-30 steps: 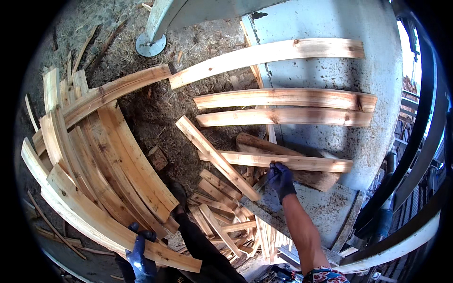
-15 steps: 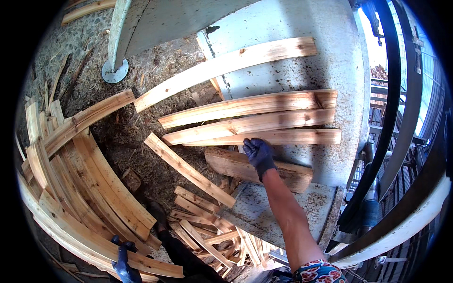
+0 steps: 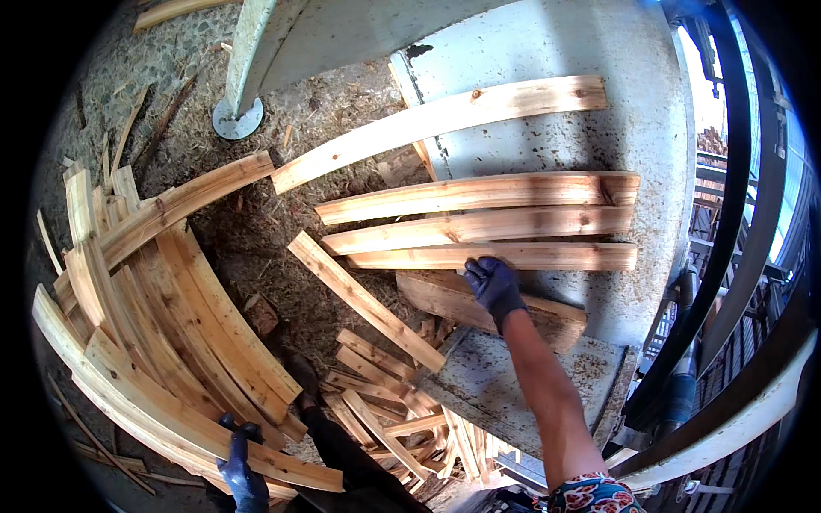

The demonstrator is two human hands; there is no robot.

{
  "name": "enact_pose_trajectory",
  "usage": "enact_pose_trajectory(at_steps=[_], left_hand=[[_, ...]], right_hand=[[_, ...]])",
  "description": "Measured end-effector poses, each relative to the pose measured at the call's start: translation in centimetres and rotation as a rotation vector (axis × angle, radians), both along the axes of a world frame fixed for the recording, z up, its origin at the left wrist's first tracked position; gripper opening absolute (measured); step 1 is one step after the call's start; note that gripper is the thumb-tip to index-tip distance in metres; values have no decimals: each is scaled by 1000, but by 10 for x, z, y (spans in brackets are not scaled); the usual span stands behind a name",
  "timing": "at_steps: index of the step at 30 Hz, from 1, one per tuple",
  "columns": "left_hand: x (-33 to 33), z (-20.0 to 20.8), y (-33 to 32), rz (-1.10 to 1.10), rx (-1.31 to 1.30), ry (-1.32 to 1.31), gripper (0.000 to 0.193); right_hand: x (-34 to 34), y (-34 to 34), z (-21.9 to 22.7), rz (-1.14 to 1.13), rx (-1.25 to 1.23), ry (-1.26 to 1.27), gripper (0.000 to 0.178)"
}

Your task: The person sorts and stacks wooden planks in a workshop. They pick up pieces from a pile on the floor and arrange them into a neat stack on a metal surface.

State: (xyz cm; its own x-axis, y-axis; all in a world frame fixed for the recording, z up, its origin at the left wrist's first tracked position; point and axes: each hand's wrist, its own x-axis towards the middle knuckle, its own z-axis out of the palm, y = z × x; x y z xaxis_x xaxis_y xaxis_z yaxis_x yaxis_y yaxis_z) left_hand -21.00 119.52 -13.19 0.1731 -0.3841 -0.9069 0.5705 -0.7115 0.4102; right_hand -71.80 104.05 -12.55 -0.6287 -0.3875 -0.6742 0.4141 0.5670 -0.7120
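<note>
My right hand (image 3: 494, 286), in a dark blue glove, is closed at the near edge of a pale wooden board (image 3: 564, 256) on the metal table. Its fingertips are partly hidden, but they seem to grip that edge. Two more boards lie side by side just beyond: a middle board (image 3: 479, 226) and a far one (image 3: 479, 193). At lower left, my gloved left hand (image 3: 242, 466) has its fingers curled over a long plank (image 3: 171, 393) at the front of a stack. Under my right wrist sits a thick timber block (image 3: 539, 318).
A single board (image 3: 445, 114) lies across the table's (image 3: 637, 128) far part. Another board (image 3: 368, 299) slants off the near left edge above a heap of short offcuts (image 3: 376, 385). Planks (image 3: 214, 316) are piled at left. A metal leg (image 3: 238, 120) stands behind; dark machine bars (image 3: 727, 214) rise at right.
The view has shifted, so most things sit further right and slightly lower. The nearest board now shows more of its left part, standing slightly apart from the middle board. Both hands keep their holds.
</note>
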Motion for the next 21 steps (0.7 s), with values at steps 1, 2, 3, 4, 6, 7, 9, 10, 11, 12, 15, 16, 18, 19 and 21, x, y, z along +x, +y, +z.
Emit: enact_pose_trajectory(at_steps=[1, 2, 3, 4, 6, 7, 9, 10, 11, 12, 15, 16, 18, 19, 21], left_hand=[[1, -2, 0, -10, -7, -4, 39], [2, -5, 0, -21, -14, -8, 39], [0, -5, 0, -24, -15, -3, 39], [0, -6, 2, -26, -13, 0, 39], [1, -3, 0, -18, -2, 6, 38], [0, -1, -2, -26, 15, -19, 38], [-1, -1, -2, -7, 2, -22, 37], [0, 0, -2, -22, 2, -29, 37], [0, 1, -4, -36, 3, -35, 38], [-1, 1, -7, -50, 1, -33, 38], [-3, 0, -3, -42, -13, -15, 39], [-3, -1, -2, -30, -21, -11, 38], [-2, 1, -6, -53, 8, -31, 39], [-4, 2, -8, -64, 21, -35, 39], [-3, 1, -8, -66, 4, -16, 39]], right_hand=[[2, 2, 2, -2, 1, -8, 5], [-1, 8, -1, 11, 16, -2, 9], [-3, 13, -2, 27, 31, 8, 12], [-5, 17, -3, 43, 46, 19, 16], [1, 19, -7, -82, 37, 14, 11], [9, 16, -6, -114, 43, 40, 7], [12, 13, -7, -115, 35, 53, 7], [3, 14, -3, -86, 25, 42, 8], [-3, 15, -4, -73, 14, 34, 9], [-2, 11, -2, -58, 0, 28, 9], [6, -5, -4, -41, -22, 53, 12], [11, -8, -3, -68, -4, 50, 11], [19, -14, 6, -123, 29, 55, 10], [12, -11, 5, -82, 18, 71, 10], [11, -5, -1, -31, 4, 62, 10]])
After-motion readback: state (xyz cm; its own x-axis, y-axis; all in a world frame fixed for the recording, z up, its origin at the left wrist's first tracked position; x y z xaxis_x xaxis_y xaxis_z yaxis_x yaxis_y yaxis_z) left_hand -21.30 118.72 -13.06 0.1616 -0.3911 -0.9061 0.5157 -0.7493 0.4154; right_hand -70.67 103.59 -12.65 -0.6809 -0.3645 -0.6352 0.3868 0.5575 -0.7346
